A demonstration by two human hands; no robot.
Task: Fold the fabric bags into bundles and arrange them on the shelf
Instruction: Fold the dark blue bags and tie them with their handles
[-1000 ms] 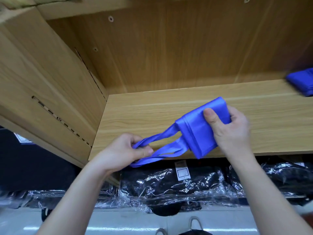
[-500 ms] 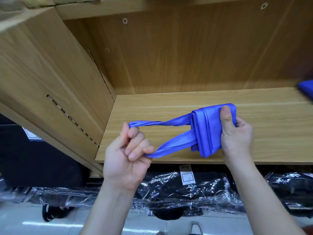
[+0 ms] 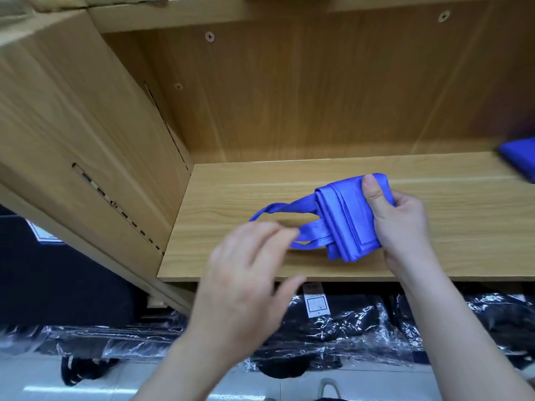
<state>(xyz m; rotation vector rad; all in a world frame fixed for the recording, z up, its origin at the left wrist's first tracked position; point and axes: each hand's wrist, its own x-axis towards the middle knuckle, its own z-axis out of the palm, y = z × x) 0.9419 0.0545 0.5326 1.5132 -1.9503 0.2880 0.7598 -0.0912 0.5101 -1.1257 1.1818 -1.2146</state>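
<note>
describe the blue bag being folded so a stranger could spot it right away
Look at the wooden shelf in front of the person, near its front edge. There, the folded blue bag is a thick wad in the grip of the right hand, thumb on top. Unlike the other blue bundle at the shelf's far right edge, its two handle loops trail out to the left.

folded blue fabric bag, handles loose
</note>
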